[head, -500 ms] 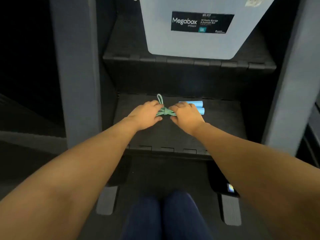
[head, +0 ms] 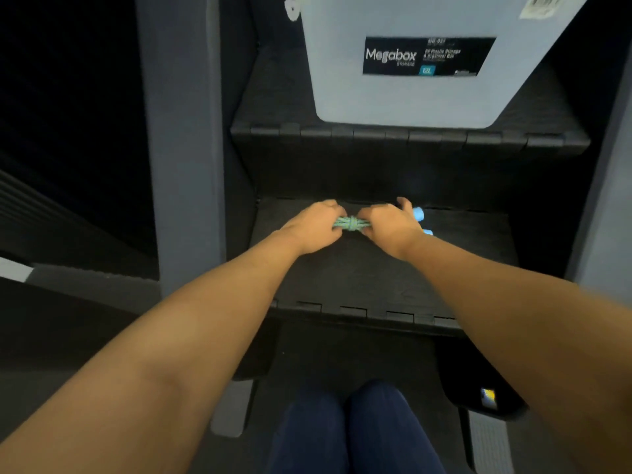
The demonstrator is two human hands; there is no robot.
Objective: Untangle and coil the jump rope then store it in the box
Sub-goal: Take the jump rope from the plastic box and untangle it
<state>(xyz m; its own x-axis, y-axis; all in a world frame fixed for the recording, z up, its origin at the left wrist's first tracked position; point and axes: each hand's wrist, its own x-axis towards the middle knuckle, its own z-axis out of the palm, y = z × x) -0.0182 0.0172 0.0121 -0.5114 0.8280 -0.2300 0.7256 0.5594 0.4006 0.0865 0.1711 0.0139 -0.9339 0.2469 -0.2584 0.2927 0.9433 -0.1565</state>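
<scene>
Left grip [head: 313,227] and right grip [head: 390,229] each pinch one end of the jump rope [head: 350,224] bundle, just over the black step [head: 359,278]. If I pull outward, I think the middle knot will tighten. The long axis of the bundle runs left to right; the blue handles [head: 419,213] stick out beyond the right grip.

Two black steps, one above the other, carry everything. A white Megabox box [head: 393,104] rests on the upper step [head: 376,135], close to its front lip. Toward the back of the lower step [head: 376,275] lie two blue handles [head: 419,213], with the green rope bundle [head: 350,224] just beside them.
</scene>
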